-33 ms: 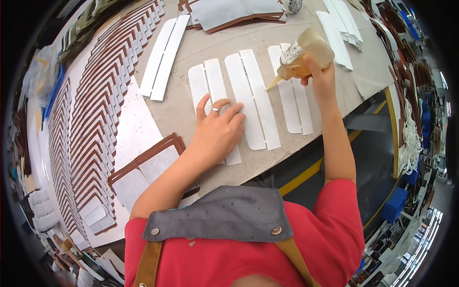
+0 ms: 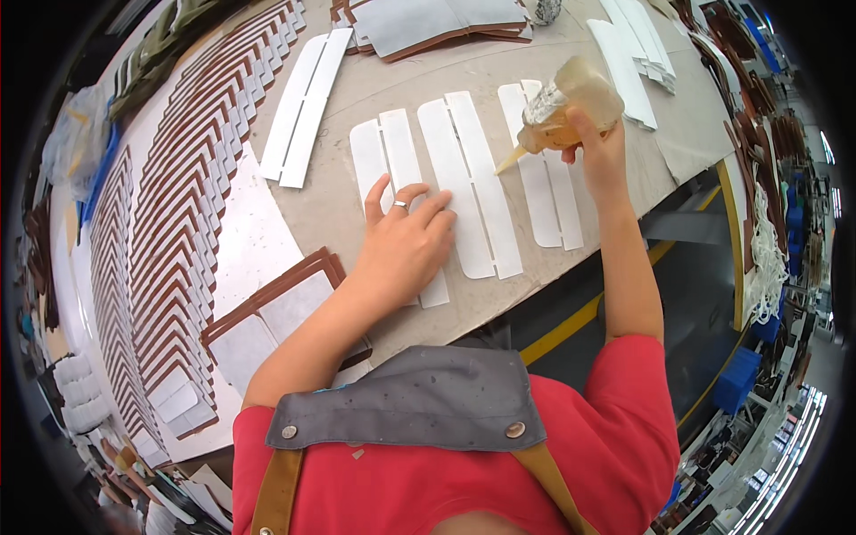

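Observation:
In my right hand (image 2: 599,147) is a clear squeeze bottle (image 2: 584,89) of amber liquid, with silvery wrapping on its shoulder. It is tilted, its thin yellowish nozzle pointing down and left at the right edge of the middle white strip piece (image 2: 465,187). Whether the tip touches I cannot tell. My left hand (image 2: 406,236) lies with fingers spread over the left strip piece (image 2: 373,152), fingertips reaching the middle one's left edge. A third strip piece (image 2: 541,201) lies at the right, partly behind the bottle. Each piece is two long panels with a slit between.
Long rows of overlapping brown-edged pieces (image 2: 192,232) cover the table's left side. Brown-and-white panels (image 2: 294,308) lie by my left forearm, and more are stacked (image 2: 437,31) at the far edge. White strips (image 2: 624,76) lie far right. The table's near edge runs below my hands.
The bottle and its nozzle tip have shifted very slightly downward. My left hand and the strip pieces look almost unmoved.

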`<action>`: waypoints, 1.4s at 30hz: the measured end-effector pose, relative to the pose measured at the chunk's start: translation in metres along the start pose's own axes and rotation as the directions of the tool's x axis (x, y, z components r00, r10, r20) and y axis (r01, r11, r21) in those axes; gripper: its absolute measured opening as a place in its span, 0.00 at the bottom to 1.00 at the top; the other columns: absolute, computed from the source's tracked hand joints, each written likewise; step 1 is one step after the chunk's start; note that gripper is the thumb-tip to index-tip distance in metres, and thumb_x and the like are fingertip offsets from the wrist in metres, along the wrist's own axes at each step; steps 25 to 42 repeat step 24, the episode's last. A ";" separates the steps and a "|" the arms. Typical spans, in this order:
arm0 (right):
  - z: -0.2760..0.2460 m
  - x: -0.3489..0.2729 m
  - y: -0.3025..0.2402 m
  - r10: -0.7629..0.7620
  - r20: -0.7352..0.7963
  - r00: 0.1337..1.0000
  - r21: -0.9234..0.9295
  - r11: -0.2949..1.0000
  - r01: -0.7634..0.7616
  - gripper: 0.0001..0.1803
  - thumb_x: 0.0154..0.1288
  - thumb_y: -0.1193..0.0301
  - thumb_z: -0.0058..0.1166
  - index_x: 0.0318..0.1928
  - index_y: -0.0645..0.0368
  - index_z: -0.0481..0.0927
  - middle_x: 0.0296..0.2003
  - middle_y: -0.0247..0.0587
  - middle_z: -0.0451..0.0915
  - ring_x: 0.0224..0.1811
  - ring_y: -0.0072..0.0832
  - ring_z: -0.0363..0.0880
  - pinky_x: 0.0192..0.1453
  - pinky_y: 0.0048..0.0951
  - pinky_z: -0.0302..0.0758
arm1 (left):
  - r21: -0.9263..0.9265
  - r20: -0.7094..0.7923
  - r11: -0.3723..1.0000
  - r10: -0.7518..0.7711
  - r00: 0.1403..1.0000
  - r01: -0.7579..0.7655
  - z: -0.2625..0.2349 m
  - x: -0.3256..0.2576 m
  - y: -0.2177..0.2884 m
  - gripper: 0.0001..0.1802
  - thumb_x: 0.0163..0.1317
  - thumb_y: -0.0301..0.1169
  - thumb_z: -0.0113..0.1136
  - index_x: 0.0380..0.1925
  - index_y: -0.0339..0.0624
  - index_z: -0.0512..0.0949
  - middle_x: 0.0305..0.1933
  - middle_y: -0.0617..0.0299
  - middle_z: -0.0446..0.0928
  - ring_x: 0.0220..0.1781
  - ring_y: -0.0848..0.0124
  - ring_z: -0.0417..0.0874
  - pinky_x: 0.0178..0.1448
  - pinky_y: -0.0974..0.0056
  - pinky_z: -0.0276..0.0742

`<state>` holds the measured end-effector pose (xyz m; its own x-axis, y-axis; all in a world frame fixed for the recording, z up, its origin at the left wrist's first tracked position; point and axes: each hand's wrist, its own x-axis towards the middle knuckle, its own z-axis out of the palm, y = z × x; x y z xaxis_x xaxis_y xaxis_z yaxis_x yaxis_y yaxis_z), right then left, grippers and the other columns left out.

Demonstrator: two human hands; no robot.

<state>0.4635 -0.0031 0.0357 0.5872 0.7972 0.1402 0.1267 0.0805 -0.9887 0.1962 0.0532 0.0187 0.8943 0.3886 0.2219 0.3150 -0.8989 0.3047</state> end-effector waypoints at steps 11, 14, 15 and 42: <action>-0.025 -0.063 -0.003 0.106 0.033 0.994 -0.015 0.994 -0.105 0.28 0.53 0.58 0.66 0.45 0.64 0.69 0.28 0.35 0.75 0.15 0.14 0.68 0.15 0.14 0.65 | -0.018 -0.011 1.000 0.001 1.000 -0.001 0.001 -0.001 0.001 0.10 0.55 0.29 0.57 0.39 0.45 0.77 0.52 0.66 0.75 0.59 0.64 0.69 0.69 0.45 0.40; -0.028 -0.080 -0.005 0.132 0.033 0.991 -0.002 0.991 -0.132 0.29 0.53 0.59 0.66 0.47 0.64 0.68 0.29 0.35 0.75 0.17 0.15 0.69 0.15 0.14 0.66 | -0.007 -0.013 1.000 0.002 1.000 -0.002 0.001 -0.002 0.001 0.10 0.56 0.29 0.57 0.39 0.45 0.77 0.52 0.66 0.75 0.59 0.63 0.69 0.69 0.46 0.41; -0.029 -0.084 -0.005 0.139 0.028 0.990 -0.003 0.990 -0.139 0.29 0.53 0.58 0.65 0.47 0.64 0.68 0.29 0.36 0.75 0.17 0.15 0.70 0.15 0.14 0.66 | -0.003 -0.015 1.000 0.003 1.000 -0.003 0.001 -0.001 0.001 0.10 0.56 0.29 0.57 0.39 0.44 0.77 0.52 0.66 0.75 0.59 0.63 0.69 0.69 0.46 0.41; -0.037 -0.080 -0.043 0.304 -0.131 0.944 0.619 0.768 -0.161 0.34 0.65 0.46 0.44 0.56 0.65 0.65 0.37 0.46 0.79 0.21 0.19 0.74 0.14 0.16 0.67 | 0.004 0.096 1.000 -0.032 0.995 0.031 -0.007 -0.001 0.005 0.11 0.57 0.32 0.56 0.40 0.43 0.77 0.51 0.63 0.74 0.59 0.62 0.68 0.68 0.46 0.45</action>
